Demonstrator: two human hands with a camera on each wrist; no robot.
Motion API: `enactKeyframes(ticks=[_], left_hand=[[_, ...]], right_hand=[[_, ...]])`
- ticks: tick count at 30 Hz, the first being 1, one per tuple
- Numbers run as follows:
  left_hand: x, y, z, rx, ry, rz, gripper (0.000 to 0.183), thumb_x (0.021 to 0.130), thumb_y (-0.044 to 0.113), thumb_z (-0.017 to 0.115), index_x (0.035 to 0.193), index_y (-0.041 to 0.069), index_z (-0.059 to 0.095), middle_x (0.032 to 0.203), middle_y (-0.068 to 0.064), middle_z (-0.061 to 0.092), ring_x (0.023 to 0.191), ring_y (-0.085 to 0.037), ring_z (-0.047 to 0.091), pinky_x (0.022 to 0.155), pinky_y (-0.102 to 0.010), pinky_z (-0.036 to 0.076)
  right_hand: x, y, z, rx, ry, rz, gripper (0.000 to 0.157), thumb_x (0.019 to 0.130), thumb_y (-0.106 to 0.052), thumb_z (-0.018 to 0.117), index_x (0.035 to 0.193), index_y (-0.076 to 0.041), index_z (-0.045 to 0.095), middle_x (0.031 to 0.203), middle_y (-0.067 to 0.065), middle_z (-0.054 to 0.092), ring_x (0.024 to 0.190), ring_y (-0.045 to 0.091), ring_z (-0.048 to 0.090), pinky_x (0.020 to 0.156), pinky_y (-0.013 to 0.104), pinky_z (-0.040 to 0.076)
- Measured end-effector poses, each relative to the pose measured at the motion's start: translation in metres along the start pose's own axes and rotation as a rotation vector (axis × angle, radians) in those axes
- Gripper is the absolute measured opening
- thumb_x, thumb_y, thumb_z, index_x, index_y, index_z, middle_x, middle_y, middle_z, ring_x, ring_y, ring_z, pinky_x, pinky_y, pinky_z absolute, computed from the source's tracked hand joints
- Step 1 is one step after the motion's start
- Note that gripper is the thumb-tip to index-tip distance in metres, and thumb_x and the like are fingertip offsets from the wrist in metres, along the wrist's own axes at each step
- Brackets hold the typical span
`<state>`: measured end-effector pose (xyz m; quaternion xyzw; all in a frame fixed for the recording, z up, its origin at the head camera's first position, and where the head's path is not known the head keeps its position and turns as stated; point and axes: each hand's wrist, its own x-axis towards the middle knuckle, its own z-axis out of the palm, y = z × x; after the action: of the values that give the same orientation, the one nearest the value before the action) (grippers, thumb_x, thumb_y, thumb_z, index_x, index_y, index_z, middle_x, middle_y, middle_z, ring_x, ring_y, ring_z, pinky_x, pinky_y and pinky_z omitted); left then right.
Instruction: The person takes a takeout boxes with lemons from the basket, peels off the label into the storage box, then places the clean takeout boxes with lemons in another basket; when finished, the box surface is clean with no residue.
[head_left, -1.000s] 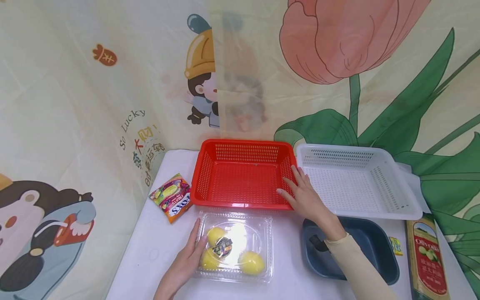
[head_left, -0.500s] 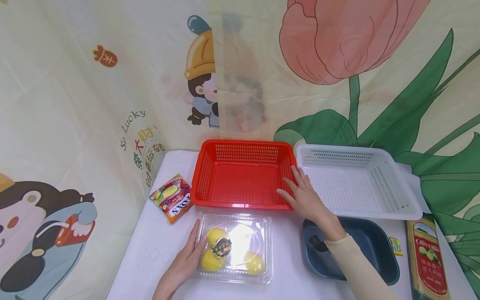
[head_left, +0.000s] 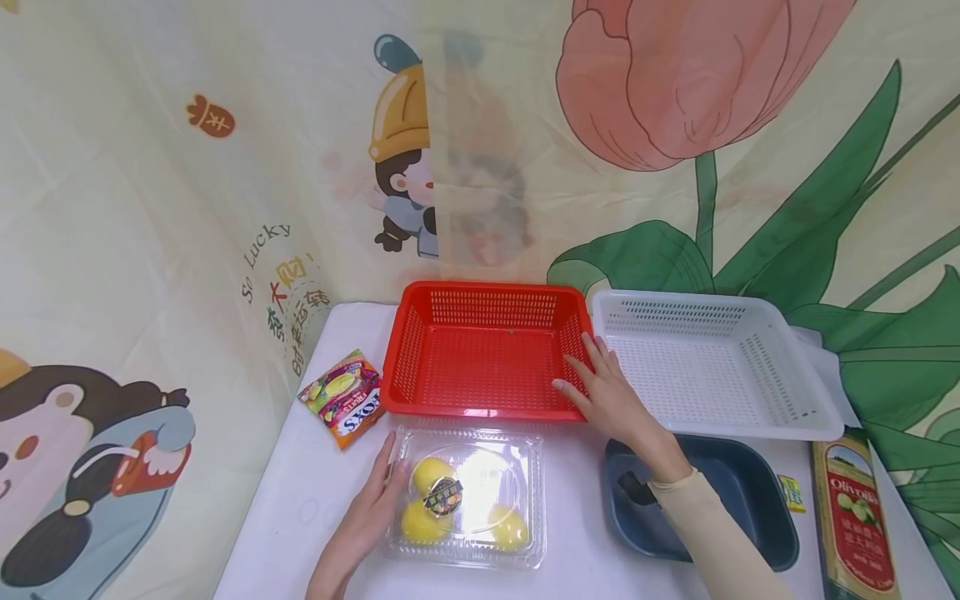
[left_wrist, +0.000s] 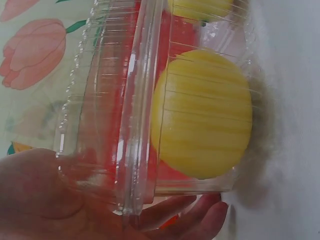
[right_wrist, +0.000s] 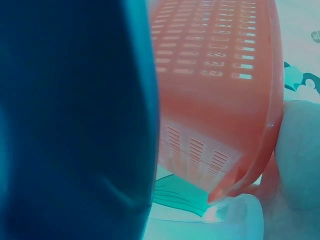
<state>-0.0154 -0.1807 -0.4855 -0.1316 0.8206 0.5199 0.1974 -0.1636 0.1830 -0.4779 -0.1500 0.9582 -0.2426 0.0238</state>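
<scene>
A clear plastic clamshell box [head_left: 534,467] with a dark round label on its lid holds three yellow fruits [head_left: 432,476], one of them large in the left wrist view [left_wrist: 202,115]. My left hand [head_left: 367,504] is against the box's left side, its fingers fairly straight and the thumb at the edge. My right hand [head_left: 611,398] rests with spread fingers on the right front rim of a red plastic basket [head_left: 483,412]. In the right wrist view, part of that hand [right_wrist: 300,160] shows beside the basket's rim.
A white basket [head_left: 813,392] stands right of the red one. In front of it is a dark blue basin [head_left: 761,492], partly under my right forearm. An Olivoila tin [head_left: 857,512] and a small yellow packet [head_left: 791,492] are further right. A Fox's candy bag [head_left: 345,398] lies left.
My left thumb and fingers have shifted slightly left, off the lid's edge. The right hand stays on the red basket's rim, and the clamshell box keeps about the same place.
</scene>
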Motion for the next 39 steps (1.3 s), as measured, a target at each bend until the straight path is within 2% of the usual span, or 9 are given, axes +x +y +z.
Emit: enactKeyframes(ticks=[6,12,20,27,35,39], left_hand=[[0.004,0.0,0.003,-0.025,-0.01,-0.009,0.073,0.104,0.064,0.033,0.164,0.034,0.006,0.171,-0.013,0.01,0.152,-0.052,0.013,0.108,-0.082,0.02],[0.005,0.0,0.005,-0.027,-0.014,0.008,0.072,0.104,0.064,0.033,0.164,0.034,0.008,0.171,-0.013,0.011,0.152,-0.051,0.014,0.108,-0.082,0.021],[0.004,0.001,0.005,-0.012,-0.018,0.013,0.072,0.104,0.064,0.033,0.164,0.033,0.008,0.171,-0.014,0.012,0.152,-0.051,0.016,0.108,-0.081,0.023],[0.004,0.002,0.004,-0.006,-0.025,-0.012,0.073,0.103,0.065,0.032,0.164,0.034,0.007,0.171,-0.015,0.011,0.152,-0.051,0.015,0.109,-0.08,0.024],[0.003,0.001,0.004,-0.014,-0.024,0.005,0.073,0.103,0.067,0.03,0.164,0.035,0.008,0.171,-0.014,0.011,0.152,-0.05,0.015,0.109,-0.08,0.023],[0.003,0.002,0.004,-0.014,-0.022,-0.004,0.075,0.102,0.069,0.03,0.164,0.034,0.008,0.171,-0.015,0.011,0.151,-0.051,0.018,0.108,-0.079,0.027]], right_hand=[[-0.002,-0.001,-0.001,0.029,0.023,-0.021,0.068,0.096,-0.043,0.066,0.15,-0.005,0.048,0.169,0.021,0.013,0.156,0.045,0.004,0.125,0.065,0.008],[-0.003,-0.01,-0.004,0.045,0.032,-0.051,0.072,0.096,-0.049,0.064,0.152,-0.007,0.046,0.169,0.019,0.014,0.157,0.043,0.005,0.125,0.064,0.008],[-0.01,-0.04,0.0,0.11,0.004,-0.127,0.075,0.095,-0.047,0.067,0.158,-0.017,0.038,0.172,0.006,0.01,0.159,0.033,0.004,0.116,0.067,0.033],[-0.018,-0.065,0.007,0.156,-0.033,-0.183,0.083,0.094,-0.046,0.069,0.162,-0.031,0.025,0.172,-0.005,0.009,0.159,0.024,0.007,0.107,0.054,0.051],[-0.03,-0.088,0.023,0.186,-0.044,-0.341,0.08,0.093,-0.035,0.074,0.16,-0.028,0.032,0.169,-0.005,0.021,0.156,0.024,0.023,0.106,0.045,0.052],[-0.037,-0.097,0.032,0.183,-0.076,-0.373,0.076,0.094,-0.035,0.072,0.159,-0.031,0.034,0.168,-0.01,0.023,0.155,0.018,0.024,0.108,0.041,0.051]])
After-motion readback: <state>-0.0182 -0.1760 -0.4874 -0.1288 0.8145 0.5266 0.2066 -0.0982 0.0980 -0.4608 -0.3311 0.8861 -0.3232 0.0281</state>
